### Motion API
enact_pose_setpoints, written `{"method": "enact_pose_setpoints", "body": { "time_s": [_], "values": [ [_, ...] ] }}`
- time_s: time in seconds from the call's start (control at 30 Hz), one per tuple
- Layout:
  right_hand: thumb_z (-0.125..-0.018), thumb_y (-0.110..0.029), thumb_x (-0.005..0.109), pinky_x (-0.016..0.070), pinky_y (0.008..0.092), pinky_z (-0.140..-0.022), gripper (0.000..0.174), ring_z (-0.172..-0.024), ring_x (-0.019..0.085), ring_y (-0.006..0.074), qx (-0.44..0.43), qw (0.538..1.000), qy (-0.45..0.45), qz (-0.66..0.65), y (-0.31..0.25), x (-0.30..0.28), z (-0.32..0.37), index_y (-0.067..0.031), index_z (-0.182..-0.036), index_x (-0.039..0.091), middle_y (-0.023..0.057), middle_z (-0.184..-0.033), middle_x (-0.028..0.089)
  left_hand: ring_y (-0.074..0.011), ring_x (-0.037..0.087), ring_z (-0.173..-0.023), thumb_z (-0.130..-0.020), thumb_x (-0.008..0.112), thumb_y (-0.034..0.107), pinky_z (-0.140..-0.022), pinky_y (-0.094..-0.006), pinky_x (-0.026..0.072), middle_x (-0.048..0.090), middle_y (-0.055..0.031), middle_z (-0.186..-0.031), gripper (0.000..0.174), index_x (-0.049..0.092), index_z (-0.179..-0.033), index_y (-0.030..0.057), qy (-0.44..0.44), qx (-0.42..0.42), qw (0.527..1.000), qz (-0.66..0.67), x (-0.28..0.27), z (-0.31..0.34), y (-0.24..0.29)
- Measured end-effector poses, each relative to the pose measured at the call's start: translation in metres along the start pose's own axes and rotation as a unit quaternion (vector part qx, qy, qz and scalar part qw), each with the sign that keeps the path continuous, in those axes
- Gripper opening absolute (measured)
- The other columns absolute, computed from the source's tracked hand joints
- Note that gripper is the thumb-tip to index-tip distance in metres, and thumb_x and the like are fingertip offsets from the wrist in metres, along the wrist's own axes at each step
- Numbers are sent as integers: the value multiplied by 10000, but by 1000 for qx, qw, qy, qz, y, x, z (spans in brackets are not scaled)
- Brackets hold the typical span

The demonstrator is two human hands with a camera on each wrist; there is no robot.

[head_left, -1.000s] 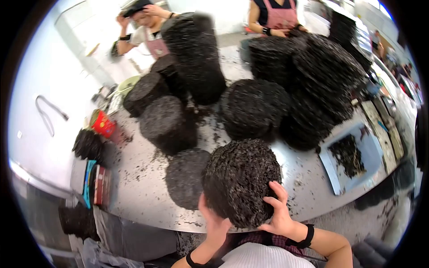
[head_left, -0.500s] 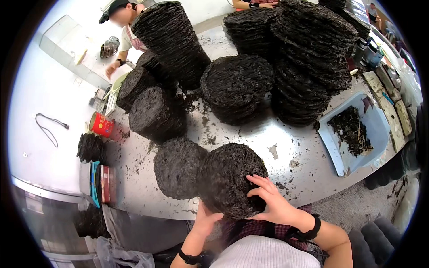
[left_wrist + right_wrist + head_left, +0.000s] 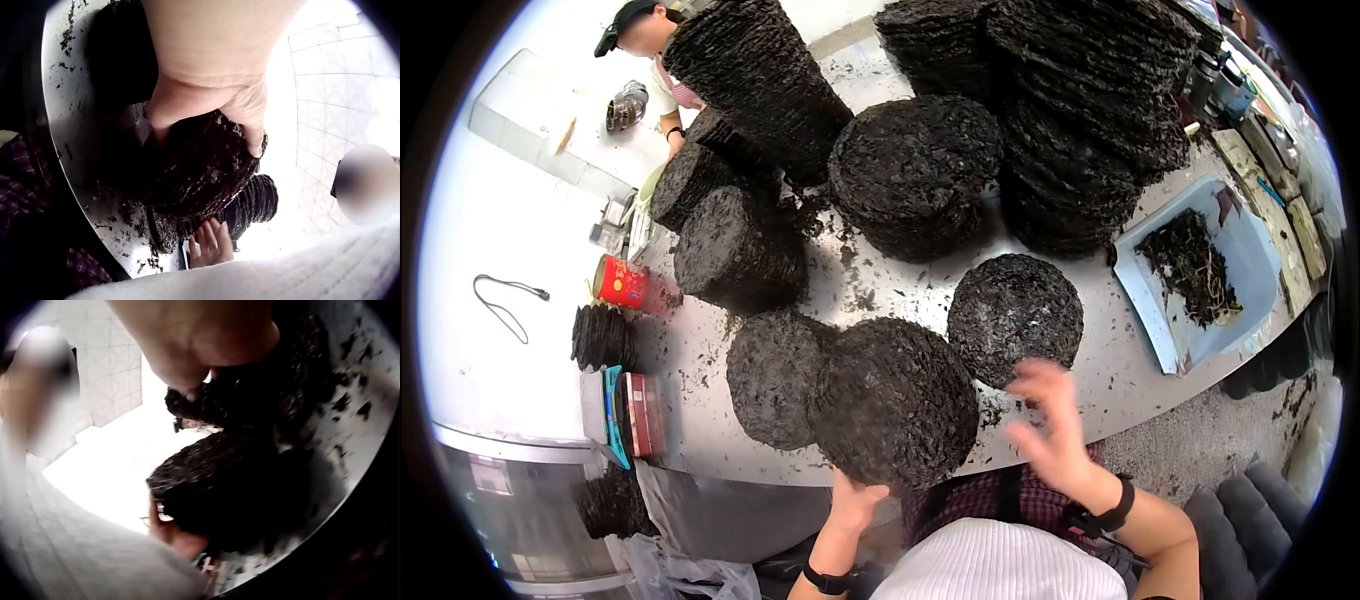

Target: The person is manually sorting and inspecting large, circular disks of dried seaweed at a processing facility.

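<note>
Left hand (image 3: pixel 855 503) is gripping the near stack of dark discs (image 3: pixel 895 400), apparently steadying it at the tabletop (image 3: pixel 1100 385) edge; right hand (image 3: pixel 1050 425) is hovering empty, fingers spread.

Black everywhere! The near stack of dried seaweed rounds (image 3: pixel 895 400) is matt black with a coarse, stringy weave, and the low round (image 3: pixel 1015 318) beside it is the same black. The counter (image 3: pixel 1080 390) gleams silver-grey, peppered with black flakes. The tray (image 3: pixel 1255 270) is pale blue-grey, and its heap of scraps (image 3: pixel 1195 265) is dark brownish-green. Over on the left there's a red tin (image 3: pixel 620 282) with gold print, then a teal box (image 3: pixel 613 415) and a red box (image 3: pixel 640 412). Down front are a red-and-dark plaid shirt (image 3: pixel 965 500), a white ribbed garment (image 3: pixel 990 572) and a black wristband (image 3: pixel 1112 518). The wall (image 3: pixel 337 81) is white, gridded tile.
</note>
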State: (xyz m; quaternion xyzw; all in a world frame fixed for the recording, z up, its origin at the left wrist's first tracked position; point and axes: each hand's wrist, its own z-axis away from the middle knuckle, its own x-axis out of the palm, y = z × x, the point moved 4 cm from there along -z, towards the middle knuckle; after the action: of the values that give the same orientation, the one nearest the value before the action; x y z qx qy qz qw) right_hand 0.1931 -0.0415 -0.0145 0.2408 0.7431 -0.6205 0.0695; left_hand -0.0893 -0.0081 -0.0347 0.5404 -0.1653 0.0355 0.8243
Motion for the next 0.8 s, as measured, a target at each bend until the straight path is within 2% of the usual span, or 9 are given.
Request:
{"method": "enact_pose_setpoints", "body": {
  "time_s": [0.03,0.13,0.37,0.4,0.53,0.63,0.7,0.73,0.8],
  "values": [
    [-759,-227,748,292,455,-1071,477,-1277,358,355,-34,993,-104,-47,-21,12,-4,-47,-1150,543,188,-1342,399,-260,460,-1213,-543,895,190,-1027,-414,376,472,-81,-1305,1025,316,-1379,63,-2,0,1000,5,4,-2,-1],
    [-706,-332,790,324,472,-1061,569,-1281,374,360,-91,985,-145,2,-54,41,-5,-50,-1129,533,160,-1345,419,-255,476,-1201,-567,882,180,-1020,-412,388,481,-86,-1295,979,330,-1364,49,-27,-15,999,21,19,-4,0],
    [-790,-146,698,440,386,-979,561,-1204,504,327,34,966,-197,-164,-50,32,-14,-23,-1288,470,179,-1334,486,-279,469,-1217,-628,804,170,-1039,-430,372,481,-90,-1306,878,342,-1366,55,-11,16,1000,-5,9,-4,4],
    [-822,-53,606,448,386,-969,530,-1172,536,328,-46,985,-124,-114,-52,20,-14,-15,-1328,452,189,-1306,518,-280,467,-1219,-629,802,168,-1040,-432,369,481,-89,-1306,877,342,-1368,55,-10,21,1000,2,6,-4,1],
    [-946,-72,461,435,245,-809,372,-856,590,153,174,963,165,-122,4,-14,2,112,-1269,458,143,-1029,652,-284,460,-1224,-634,795,166,-1041,-440,364,481,-88,-1304,872,342,-1371,57,-6,27,999,19,-2,2,-3],
    [-949,-124,489,329,327,-1039,504,-1201,458,253,184,924,297,-153,68,-6,0,63,-1380,307,149,-1298,467,-286,458,-1225,-640,794,180,-1041,-445,365,478,-89,-1306,872,341,-1374,57,-13,36,999,20,1,5,-3],
    [-917,-137,533,218,374,-1117,583,-1317,319,287,140,965,224,-5,51,-2,6,21,-1403,251,146,-1405,336,-287,457,-1226,-642,796,191,-1040,-448,366,475,-91,-1310,874,339,-1375,55,-16,35,999,16,1,3,-4],
    [-865,-154,599,214,419,-1111,560,-1311,330,309,98,978,163,-89,26,5,3,-7,-1347,356,165,-1376,376,-288,456,-1227,-642,797,195,-1039,-449,367,473,-93,-1313,877,338,-1375,53,-13,26,1000,10,0,5,-4],
    [-841,-334,659,198,499,-1094,489,-1340,268,382,-34,998,-53,-4,-17,20,-3,-50,-1205,497,176,-1393,367,-243,493,-1185,-607,838,126,-1015,-412,390,507,-76,-1274,856,397,-1333,27,-7,22,999,48,7,4,-2]
  ]
}}
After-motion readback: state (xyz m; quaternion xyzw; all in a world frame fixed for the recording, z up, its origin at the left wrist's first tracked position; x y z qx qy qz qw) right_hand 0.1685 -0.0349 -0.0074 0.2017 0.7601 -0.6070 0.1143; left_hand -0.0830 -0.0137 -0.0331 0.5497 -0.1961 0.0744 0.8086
